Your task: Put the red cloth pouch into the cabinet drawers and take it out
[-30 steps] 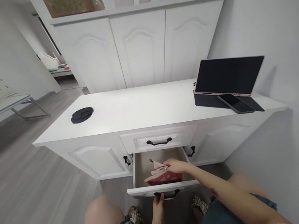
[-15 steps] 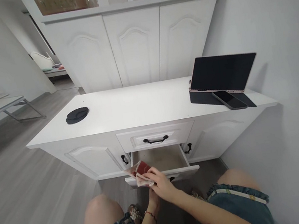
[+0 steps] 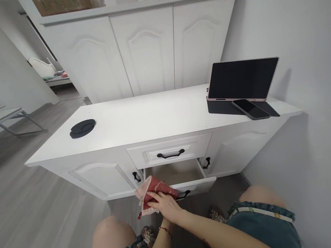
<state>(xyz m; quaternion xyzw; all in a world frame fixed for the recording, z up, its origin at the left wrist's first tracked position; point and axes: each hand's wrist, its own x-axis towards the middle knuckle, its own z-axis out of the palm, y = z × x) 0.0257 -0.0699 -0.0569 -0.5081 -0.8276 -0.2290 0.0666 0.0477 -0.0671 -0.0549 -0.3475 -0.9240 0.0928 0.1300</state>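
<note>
A small red cloth pouch (image 3: 154, 187) with a pale border and a red cord end at its lower left lies spread out in front of the drawer. My right hand (image 3: 165, 205) rests flat on top of it, fingers stretched out and apart. Beneath, my left hand (image 3: 166, 224) holds the pouch from below; its fingers are mostly hidden by the cloth and my right hand. Just behind the pouch, the lower drawer (image 3: 199, 185) is pulled partly out, and the pouch covers the left part of its front.
Above is a shut drawer with a black handle (image 3: 171, 154). On the white countertop (image 3: 148, 118) are black round mats (image 3: 83, 128) at left, and a tablet (image 3: 243, 80) and a phone (image 3: 251, 109) at right. Cabinet doors flank the drawers; a wall (image 3: 312, 74) stands at right.
The pouch was folded and pinched by my right hand; now it is spread flatter, with that hand's fingers laid across it. The open drawer sits slightly further in.
</note>
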